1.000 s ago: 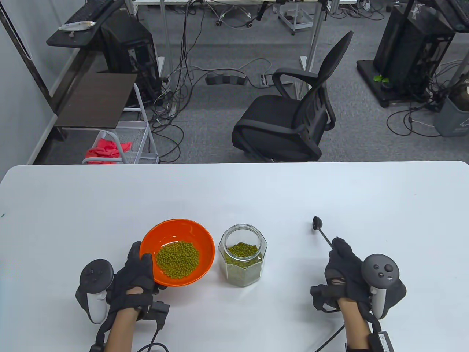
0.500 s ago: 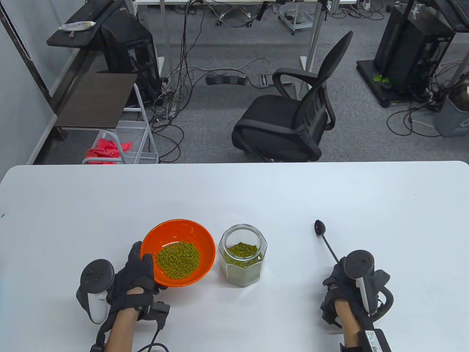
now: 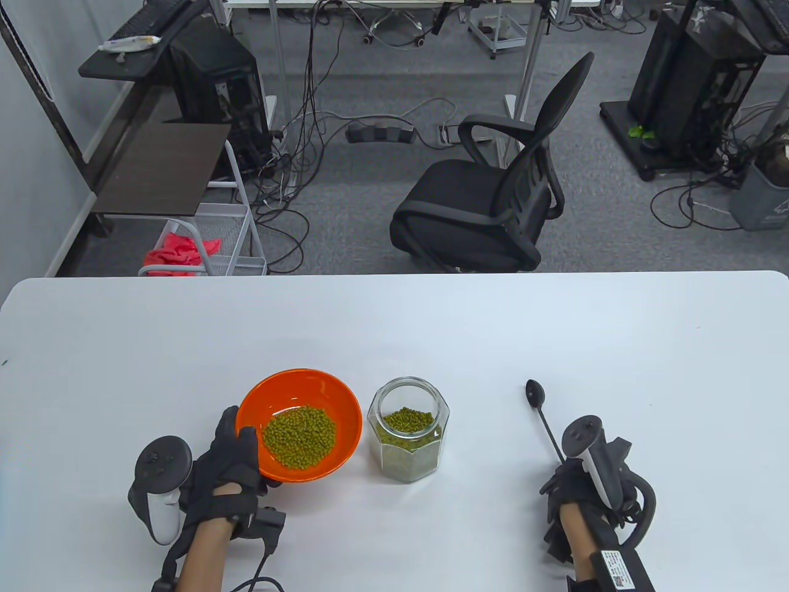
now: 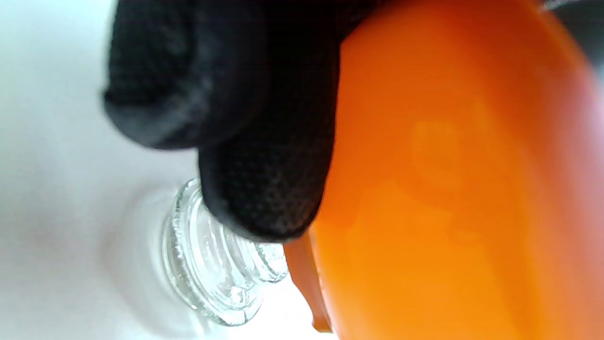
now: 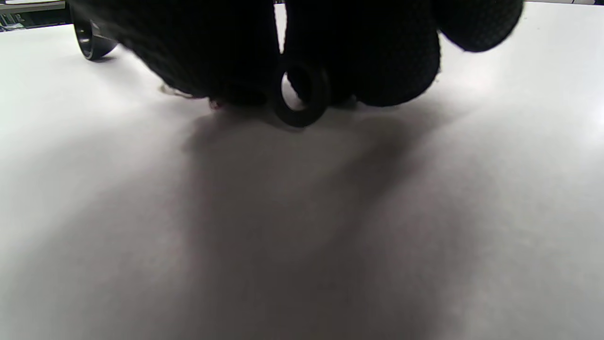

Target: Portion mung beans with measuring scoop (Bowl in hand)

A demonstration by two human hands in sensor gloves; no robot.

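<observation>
Fingers (image 4: 264,189) grip orange bowl (image 3: 320,394) beside glass jar (image 3: 408,438).

You wear black mesh gloves on your left hand (image 3: 225,475) and right hand (image 3: 573,490), dark-and-white trackers strapped on, black cables trailing.

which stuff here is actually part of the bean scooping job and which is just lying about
Part of the job:
- orange bowl with mung beans, held at its rim by the left hand
- glass jar of beans
- black scoop, handle in the right hand

Just lying about:
- office chair
- wire cart with red cloth
- floor cables
</observation>
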